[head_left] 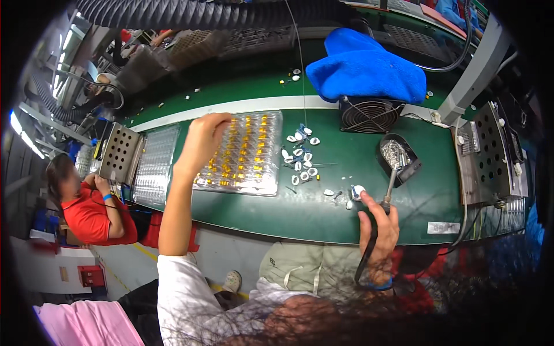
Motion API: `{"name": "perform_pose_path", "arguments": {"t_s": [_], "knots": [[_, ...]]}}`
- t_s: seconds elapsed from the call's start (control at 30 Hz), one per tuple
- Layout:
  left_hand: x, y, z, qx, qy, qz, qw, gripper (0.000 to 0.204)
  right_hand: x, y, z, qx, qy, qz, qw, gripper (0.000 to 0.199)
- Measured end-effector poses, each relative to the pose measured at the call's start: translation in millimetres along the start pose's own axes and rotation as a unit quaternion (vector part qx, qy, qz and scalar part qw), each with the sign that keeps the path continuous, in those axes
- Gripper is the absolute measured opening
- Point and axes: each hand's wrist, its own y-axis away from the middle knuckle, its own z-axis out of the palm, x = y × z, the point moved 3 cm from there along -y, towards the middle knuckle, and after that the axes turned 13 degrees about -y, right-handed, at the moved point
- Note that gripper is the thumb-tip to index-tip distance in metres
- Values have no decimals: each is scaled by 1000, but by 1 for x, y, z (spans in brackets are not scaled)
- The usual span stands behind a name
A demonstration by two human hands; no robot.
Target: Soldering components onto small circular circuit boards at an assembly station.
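Note:
My left hand (203, 141) is over a clear plastic tray (266, 185) filled with rows of small yellow parts. Its fingertips are pinched together at the tray's far side; whatever they hold is hidden. My right hand (381, 230) grips a soldering iron (390, 187), its metal shaft pointing away toward a dark holder (408, 173) with metal wire wool in it. The index fingertip of that hand is close to a small white oval part (358, 192); I cannot tell if they touch. Several similar white parts with blue pieces (306, 157) lie between the tray and the holder.
Behind the holder stands a black fan (370, 115), a blue cloth (366, 69) draped over it. Perforated metal boxes stand at right (493, 155) and left (120, 153). Another clear tray (154, 167) lies left. A person in red (95, 213) sits at the left; a ribbed hose (190, 14) crosses overhead.

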Motion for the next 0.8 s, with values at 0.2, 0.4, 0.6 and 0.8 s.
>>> {"name": "perform_pose_path", "arguments": {"t_s": [0.2,0.4,0.6,0.8], "knots": [[-51,23,-2,-20,3,-2,1000,23,-2,0,-1,-18,24,11,1000,43],[-57,33,0,-46,18,-17,999,26,0,4,-2,-22,16,27,999,41],[-53,33,-1,-57,-16,27,998,25,2,6,-2,-25,6,39,999,42],[-55,36,-11,-10,59,-25,998,24,1,5,-2,-2,-6,18,1000,43]]}}
